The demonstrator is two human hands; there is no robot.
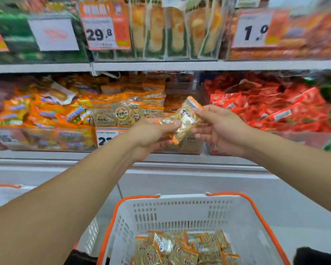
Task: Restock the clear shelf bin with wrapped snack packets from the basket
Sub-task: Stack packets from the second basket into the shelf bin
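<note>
Basket cropped below; hands' packets blurred.

basket cropped below, upper shelf packets perhaps bread

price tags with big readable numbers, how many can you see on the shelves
3: the 29.8 tag at upper centre, the 1.9 tag at upper right, and a lower tag partly hidden behind the left hand. Blurred ones at left may be more.

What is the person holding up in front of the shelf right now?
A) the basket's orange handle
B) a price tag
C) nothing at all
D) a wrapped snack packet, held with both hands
D: the left hand and right hand each grip an end of one wrapped snack packet.
</note>
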